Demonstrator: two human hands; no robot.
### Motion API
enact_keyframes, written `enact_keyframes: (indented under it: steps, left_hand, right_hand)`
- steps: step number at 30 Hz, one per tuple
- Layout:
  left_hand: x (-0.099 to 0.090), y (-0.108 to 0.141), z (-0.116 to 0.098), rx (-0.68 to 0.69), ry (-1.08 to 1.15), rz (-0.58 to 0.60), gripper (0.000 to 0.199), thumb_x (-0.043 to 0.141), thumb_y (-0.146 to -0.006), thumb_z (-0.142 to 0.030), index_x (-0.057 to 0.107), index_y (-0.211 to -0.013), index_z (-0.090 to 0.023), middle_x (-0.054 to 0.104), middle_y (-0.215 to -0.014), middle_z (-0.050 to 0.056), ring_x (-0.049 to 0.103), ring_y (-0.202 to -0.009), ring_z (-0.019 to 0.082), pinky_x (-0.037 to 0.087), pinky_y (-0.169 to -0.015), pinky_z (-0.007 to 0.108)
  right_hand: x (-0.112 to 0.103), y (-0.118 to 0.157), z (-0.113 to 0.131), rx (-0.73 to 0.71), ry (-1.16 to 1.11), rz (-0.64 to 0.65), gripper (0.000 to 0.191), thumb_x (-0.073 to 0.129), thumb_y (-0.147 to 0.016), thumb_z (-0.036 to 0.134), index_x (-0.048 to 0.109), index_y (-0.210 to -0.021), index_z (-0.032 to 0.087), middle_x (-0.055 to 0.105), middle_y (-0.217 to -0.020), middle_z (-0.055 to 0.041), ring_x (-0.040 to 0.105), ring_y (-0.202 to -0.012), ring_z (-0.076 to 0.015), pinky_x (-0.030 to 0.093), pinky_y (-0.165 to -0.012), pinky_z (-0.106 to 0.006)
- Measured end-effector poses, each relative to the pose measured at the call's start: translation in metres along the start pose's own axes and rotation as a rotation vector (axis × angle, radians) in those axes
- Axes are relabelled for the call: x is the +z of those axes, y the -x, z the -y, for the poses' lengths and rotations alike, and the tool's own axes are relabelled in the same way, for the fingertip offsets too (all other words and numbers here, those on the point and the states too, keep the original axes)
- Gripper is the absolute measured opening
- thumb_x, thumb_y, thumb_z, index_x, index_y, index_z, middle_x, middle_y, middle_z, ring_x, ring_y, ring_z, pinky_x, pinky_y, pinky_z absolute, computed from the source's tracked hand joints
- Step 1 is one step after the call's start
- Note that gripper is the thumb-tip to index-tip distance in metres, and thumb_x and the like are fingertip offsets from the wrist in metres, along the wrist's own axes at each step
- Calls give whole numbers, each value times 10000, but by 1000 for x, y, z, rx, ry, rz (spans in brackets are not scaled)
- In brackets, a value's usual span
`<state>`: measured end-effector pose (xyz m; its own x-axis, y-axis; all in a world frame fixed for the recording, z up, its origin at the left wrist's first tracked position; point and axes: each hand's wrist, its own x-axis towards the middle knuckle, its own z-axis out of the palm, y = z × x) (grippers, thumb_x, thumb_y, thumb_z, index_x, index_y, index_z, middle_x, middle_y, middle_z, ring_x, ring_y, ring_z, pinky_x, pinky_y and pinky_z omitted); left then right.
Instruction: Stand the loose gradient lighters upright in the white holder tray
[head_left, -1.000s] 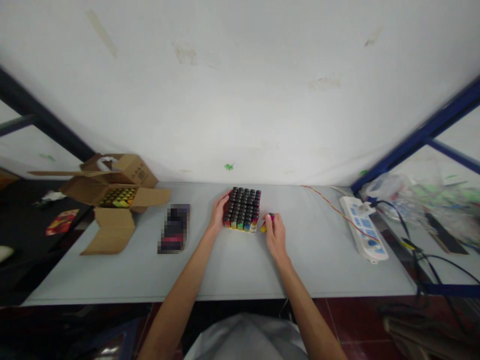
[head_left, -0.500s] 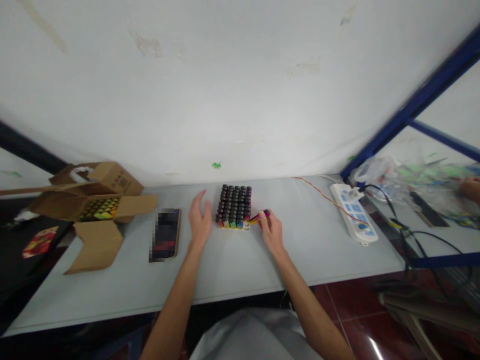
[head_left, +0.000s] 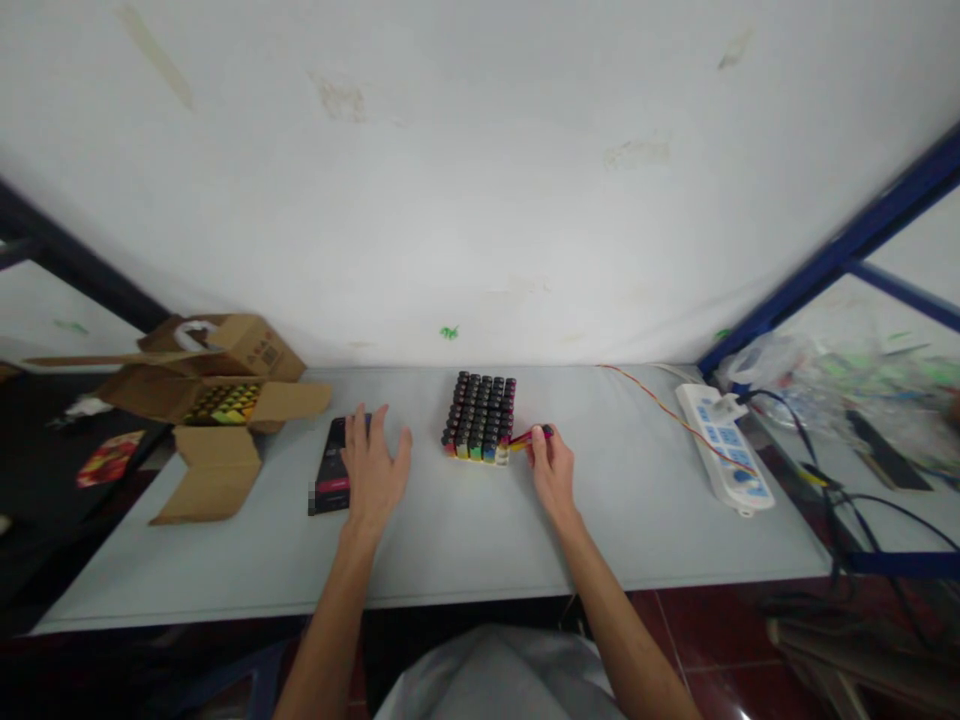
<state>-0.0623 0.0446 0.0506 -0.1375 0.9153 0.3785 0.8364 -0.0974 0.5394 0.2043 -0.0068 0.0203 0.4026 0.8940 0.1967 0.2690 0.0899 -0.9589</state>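
Rows of black-topped, colourful cylinders (head_left: 480, 418), perhaps batteries or lighters, stand packed in a pale tray (head_left: 502, 456) at the middle of the table. My right hand (head_left: 553, 470) is closed on a thin yellow and dark-pink item with a black end (head_left: 531, 437), just right of the tray's front right corner. Over the right edge of a dark phone (head_left: 331, 470) is my left hand (head_left: 375, 468), its fingers spread and nothing in them. Whether it touches the phone I cannot tell.
An open cardboard box (head_left: 217, 470) with yellow-green items (head_left: 225, 403) is at the left, another box (head_left: 262, 345) behind it. A white power strip (head_left: 724, 448), an orange wire (head_left: 652, 398) and black cables (head_left: 829, 485) lie right, near plastic bags (head_left: 810, 375).
My left hand has moved left, from near the tray to the phone, which it now partly covers. My right hand still holds the thin item by the tray. The view has shifted slightly.
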Motion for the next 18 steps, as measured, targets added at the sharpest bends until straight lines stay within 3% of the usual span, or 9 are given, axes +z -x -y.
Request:
enact_keyframes:
  steps: [5,10,14,18]
  left_hand:
    - [-3,10,-1,19,67,-48,512,522,-981,-420,542,-1424,-166,331,-1661,211,287,-1556,375,241,-1260,586]
    - [1,-3,-18,20,186,-90,440,532,-982,-414,611,-1337,-168,415,-1600,207,355,-1518,360,238,-1257,562]
    - [30,-29,-34,0,529,7,375,534,-972,-440,688,-1223,-207,633,-1387,132,524,-1379,294,325,-1229,470]
    - [70,-53,-46,-269,1051,222,418,638,-864,-528,732,-1101,-197,713,-1278,116,611,-1291,296,443,-1134,439]
  right_hand:
    - [0,0,-1,4,1,9,418,460,-1027,571,541,-796,233,532,-636,38,484,-582,-150,373,-574,-270]
    - [-2,-1,3,-27,29,22,433,445,-1035,573,533,-778,235,536,-638,34,485,-580,-151,377,-587,-275]
    - [-4,-3,3,-13,58,-11,460,424,-1036,593,524,-763,237,531,-623,30,487,-584,-157,373,-585,-279]
    - [-3,-7,-2,-38,23,-53,481,418,-1030,617,547,-777,229,612,-744,-13,556,-703,-172,447,-682,-282]
